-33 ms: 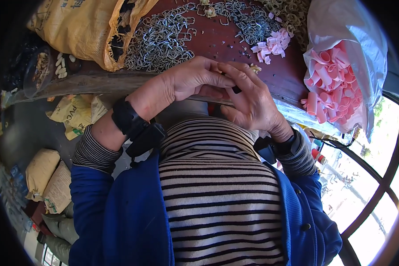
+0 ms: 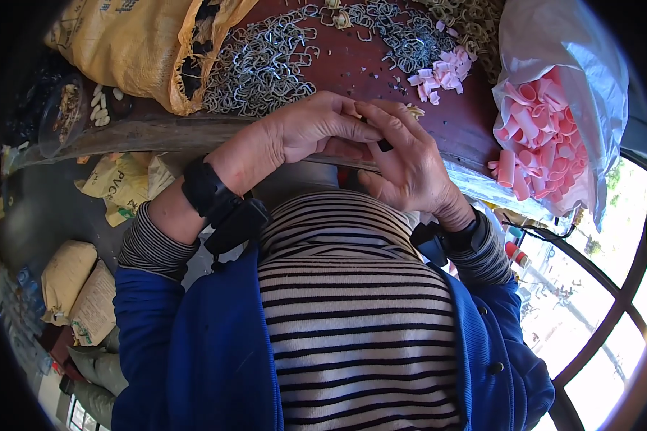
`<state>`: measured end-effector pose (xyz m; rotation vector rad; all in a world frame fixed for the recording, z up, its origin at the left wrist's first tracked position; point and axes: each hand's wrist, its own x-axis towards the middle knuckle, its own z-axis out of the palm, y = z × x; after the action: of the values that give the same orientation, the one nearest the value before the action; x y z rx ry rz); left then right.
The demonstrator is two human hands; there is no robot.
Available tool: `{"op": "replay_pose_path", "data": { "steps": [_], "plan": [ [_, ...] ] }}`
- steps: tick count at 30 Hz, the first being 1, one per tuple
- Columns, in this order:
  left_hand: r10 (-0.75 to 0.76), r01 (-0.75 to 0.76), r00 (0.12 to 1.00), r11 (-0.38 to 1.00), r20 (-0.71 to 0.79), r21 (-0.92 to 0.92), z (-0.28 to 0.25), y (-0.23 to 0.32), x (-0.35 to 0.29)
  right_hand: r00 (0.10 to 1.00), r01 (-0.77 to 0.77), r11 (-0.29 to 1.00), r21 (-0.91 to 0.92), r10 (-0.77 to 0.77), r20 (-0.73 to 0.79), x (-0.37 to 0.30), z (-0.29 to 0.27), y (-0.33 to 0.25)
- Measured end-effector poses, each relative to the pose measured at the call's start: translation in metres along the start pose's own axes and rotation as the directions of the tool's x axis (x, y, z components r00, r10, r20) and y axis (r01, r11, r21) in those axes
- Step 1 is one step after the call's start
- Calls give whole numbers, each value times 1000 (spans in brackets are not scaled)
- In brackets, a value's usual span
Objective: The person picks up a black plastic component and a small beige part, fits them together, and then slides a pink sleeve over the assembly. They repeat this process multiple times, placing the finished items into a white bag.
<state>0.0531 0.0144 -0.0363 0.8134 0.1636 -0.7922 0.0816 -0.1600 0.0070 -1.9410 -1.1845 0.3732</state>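
My left hand [image 2: 316, 128] and my right hand [image 2: 407, 161] meet at the fingertips just in front of the table's near edge. The left fingers are closed in a pinch, pointing right. Bent over toward them are the right fingers, with the right thumb held lower and apart. A small dark thing [image 2: 384, 145] shows between the hands; its kind is hidden by the fingers. Just beyond the right fingers lies a small cream piece [image 2: 415, 111]. Beyond the left hand spreads a heap of bent metal hooks [image 2: 259, 68].
A yellow woven sack [image 2: 133, 54] lies at the far left of the dark red table [image 2: 349, 61]. Pink plastic scraps [image 2: 444, 70] lie beside more metal hooks [image 2: 410, 36]. At right, a white bag [image 2: 553, 36] holds pink tube pieces [image 2: 543, 140]. Filled sacks [image 2: 70, 276] stand at lower left.
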Motion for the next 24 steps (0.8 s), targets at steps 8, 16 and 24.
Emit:
{"op": "replay_pose_path", "data": {
  "steps": [8, 16, 24],
  "plan": [
    [-23, 23, 999, 999, 24, 28, 8, 10, 0, 993, 16, 998, -68, -24, -115, -13, -8, 10],
    [-19, 26, 998, 992, -61, 122, 10, 9, -2, 824, -331, 782, -529, 513, 243, -133, -81, -13],
    [-4, 24, 993, 986, -120, 162, 6, 9, 2, 772, -623, 725, -294, 631, -81, -126, -64, -8]
  ]
}}
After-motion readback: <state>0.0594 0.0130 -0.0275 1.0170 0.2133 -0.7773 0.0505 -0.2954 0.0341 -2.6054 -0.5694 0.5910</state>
